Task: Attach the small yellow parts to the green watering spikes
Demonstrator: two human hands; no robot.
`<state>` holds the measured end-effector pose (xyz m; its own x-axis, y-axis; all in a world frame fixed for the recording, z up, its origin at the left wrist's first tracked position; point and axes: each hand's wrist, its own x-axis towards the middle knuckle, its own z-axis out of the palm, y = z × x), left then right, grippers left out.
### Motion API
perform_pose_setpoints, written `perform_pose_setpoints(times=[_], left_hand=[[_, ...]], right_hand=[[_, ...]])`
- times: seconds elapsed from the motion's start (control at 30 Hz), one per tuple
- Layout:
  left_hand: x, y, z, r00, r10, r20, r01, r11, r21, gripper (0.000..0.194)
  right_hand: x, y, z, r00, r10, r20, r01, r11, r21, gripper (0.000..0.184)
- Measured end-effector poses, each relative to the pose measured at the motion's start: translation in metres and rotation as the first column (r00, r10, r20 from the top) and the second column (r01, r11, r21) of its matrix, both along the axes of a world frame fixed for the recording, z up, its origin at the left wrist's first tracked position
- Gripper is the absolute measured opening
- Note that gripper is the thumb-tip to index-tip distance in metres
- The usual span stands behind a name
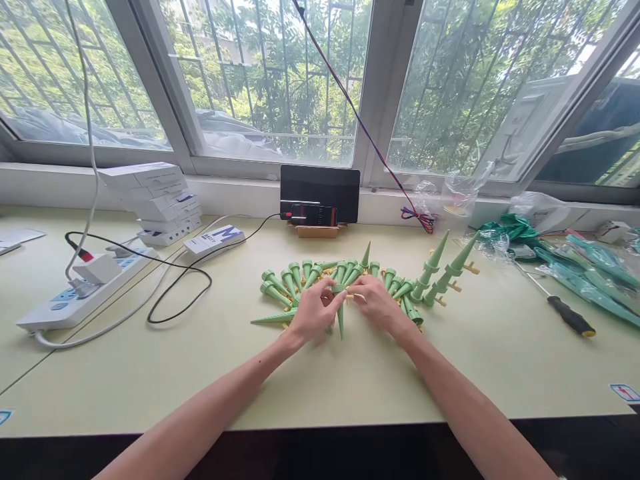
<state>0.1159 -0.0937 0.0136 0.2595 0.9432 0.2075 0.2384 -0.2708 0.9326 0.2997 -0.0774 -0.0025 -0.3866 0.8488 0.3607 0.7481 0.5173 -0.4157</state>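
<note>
My left hand [314,310] is closed round the wide top of a green plastic watering spike [341,323], whose point hangs downward. A small yellow valve [350,297] sticks out sideways from that spike. The fingers of my right hand [375,301] are pinched together at the valve, partly hiding it. Behind and to both sides of my hands, several more green watering spikes [295,272] lie in a curved row. Beside my left wrist another green spike [273,318] lies flat, pointing left. Two stacks of nested spikes [450,270] with yellow valves slant up at the right.
A phone [314,215] leans against a black tablet [320,183] at the back. On the left are a white power strip [65,303], a looped black cable [193,263] and stacked white boxes [165,200]. A screwdriver [570,315] and green plastic bags [590,267] lie on the right.
</note>
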Motion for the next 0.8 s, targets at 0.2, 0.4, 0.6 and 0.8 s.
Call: perform_pose_setpoints(times=[0.2, 0.4, 0.6, 0.8], left_hand=[[0.001, -0.003, -0.007, 0.962, -0.012, -0.273, 0.048, 0.991, 0.126, 0.023], [0.001, 0.0, -0.012, 0.928, 0.017, -0.373, 0.067, 0.975, 0.212, 0.026], [0.0, 0.0, -0.016, 0.927, 0.031, -0.374, 0.051, 0.977, 0.206, 0.027], [-0.002, 0.0, -0.006, 0.956, 0.06, -0.286, 0.015, 0.967, 0.253, 0.027]], right_hand=[[0.005, 0.001, -0.003, 0.995, -0.088, 0.035, 0.089, 0.996, -0.017, 0.02], [0.005, 0.002, -0.004, 0.994, -0.101, 0.041, 0.101, 0.995, -0.022, 0.014], [0.004, -0.001, -0.001, 0.993, -0.116, 0.029, 0.117, 0.992, -0.037, 0.012], [0.004, -0.002, 0.001, 0.991, -0.137, 0.004, 0.137, 0.99, -0.021, 0.018]])
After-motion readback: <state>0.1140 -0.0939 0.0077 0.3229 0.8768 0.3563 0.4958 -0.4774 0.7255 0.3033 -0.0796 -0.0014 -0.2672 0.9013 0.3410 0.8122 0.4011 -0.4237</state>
